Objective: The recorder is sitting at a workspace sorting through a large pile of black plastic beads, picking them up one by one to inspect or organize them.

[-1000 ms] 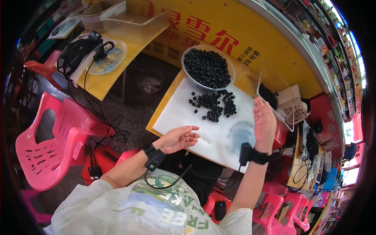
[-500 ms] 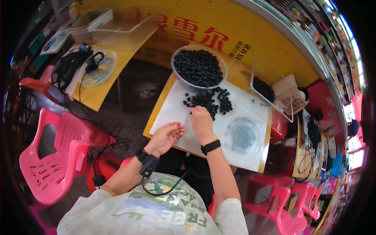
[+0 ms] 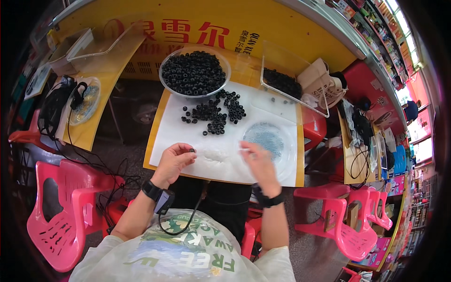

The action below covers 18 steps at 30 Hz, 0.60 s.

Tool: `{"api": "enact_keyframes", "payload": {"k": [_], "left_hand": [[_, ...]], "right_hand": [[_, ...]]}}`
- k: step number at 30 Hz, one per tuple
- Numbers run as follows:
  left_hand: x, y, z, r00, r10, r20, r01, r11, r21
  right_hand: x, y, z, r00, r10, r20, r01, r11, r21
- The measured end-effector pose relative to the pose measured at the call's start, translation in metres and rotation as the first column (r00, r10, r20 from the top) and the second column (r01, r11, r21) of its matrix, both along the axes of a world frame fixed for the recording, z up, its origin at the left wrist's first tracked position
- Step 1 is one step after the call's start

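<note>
My left hand (image 3: 174, 163) is closed in a pinch over the near part of the white table sheet (image 3: 170, 123), with a small black bead (image 3: 192, 150) at its fingertips. My right hand (image 3: 259, 165), smeared by motion, hangs at the near left side of a clear round dish (image 3: 290, 157) spread with tiny pale blue pieces. A thin whitish streak shows at its fingertips; I cannot make out what it is. Farther off, loose black beads with holes (image 3: 217, 113) lie scattered on the sheet. Behind them stands a clear bowl (image 3: 161, 77) heaped with more black beads.
A clear bin (image 3: 293, 102) holding black pieces sits at the back right, near a cream bag (image 3: 314, 77). Pink chairs (image 3: 56, 207) stand on both sides. At left, a yellow table (image 3: 101, 113) carries black cables (image 3: 55, 105). A yellow panel (image 3: 155, 56) closes off the back.
My right hand has left the bead pile and moved right, beside the dish. My left hand, open before, now pinches a black bead. The whole view has shifted.
</note>
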<state>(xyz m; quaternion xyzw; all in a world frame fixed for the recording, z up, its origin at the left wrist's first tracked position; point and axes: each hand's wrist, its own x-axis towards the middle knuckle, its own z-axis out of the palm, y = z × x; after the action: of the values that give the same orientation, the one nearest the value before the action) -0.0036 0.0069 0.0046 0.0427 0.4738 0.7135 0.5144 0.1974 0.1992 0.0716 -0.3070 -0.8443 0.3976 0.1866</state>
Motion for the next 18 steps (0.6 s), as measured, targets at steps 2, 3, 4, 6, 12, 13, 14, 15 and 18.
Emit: {"api": "enact_keyframes", "payload": {"k": [2, 3, 4, 6, 12, 13, 14, 15, 18], "left_hand": [[-0.003, 0.004, -0.001, 1.000, 0.005, -0.023, -0.005, 1.000, -0.017], [-0.003, 0.006, -0.003, 0.999, 0.033, 0.037, -0.033, 0.999, 0.019], [-0.003, 0.008, -0.006, 0.993, 0.058, 0.098, -0.064, 0.996, 0.056], [-0.003, 0.010, -0.008, 0.985, 0.076, 0.155, -0.091, 0.991, 0.093], [-0.007, 0.006, -0.007, 0.985, 0.066, 0.161, -0.081, 0.993, 0.086], [-0.007, 0.006, -0.006, 0.984, 0.063, 0.165, -0.078, 0.993, 0.083], [-0.007, 0.006, -0.005, 0.984, 0.060, 0.169, -0.074, 0.994, 0.081], [-0.008, 0.006, -0.006, 0.984, 0.058, 0.169, -0.073, 0.994, 0.079], [-0.008, 0.007, -0.007, 0.984, 0.050, 0.171, -0.064, 0.995, 0.075]], "right_hand": [[0.037, 0.054, -0.018, 0.984, -0.163, 0.072, 0.145, 0.968, 0.205], [0.051, 0.078, -0.023, 0.964, -0.246, 0.097, 0.203, 0.924, 0.323], [0.062, 0.098, -0.024, 0.946, -0.297, 0.132, 0.226, 0.893, 0.390], [0.075, 0.127, -0.030, 0.926, -0.350, 0.144, 0.246, 0.847, 0.471], [0.058, 0.155, -0.046, 0.920, -0.358, 0.161, 0.277, 0.883, 0.380], [0.052, 0.151, -0.038, 0.919, -0.352, 0.176, 0.269, 0.889, 0.371], [0.049, 0.149, -0.033, 0.919, -0.346, 0.190, 0.262, 0.895, 0.362], [0.046, 0.151, -0.035, 0.920, -0.336, 0.200, 0.252, 0.900, 0.355], [0.044, 0.156, -0.042, 0.926, -0.299, 0.232, 0.213, 0.918, 0.333]]}}
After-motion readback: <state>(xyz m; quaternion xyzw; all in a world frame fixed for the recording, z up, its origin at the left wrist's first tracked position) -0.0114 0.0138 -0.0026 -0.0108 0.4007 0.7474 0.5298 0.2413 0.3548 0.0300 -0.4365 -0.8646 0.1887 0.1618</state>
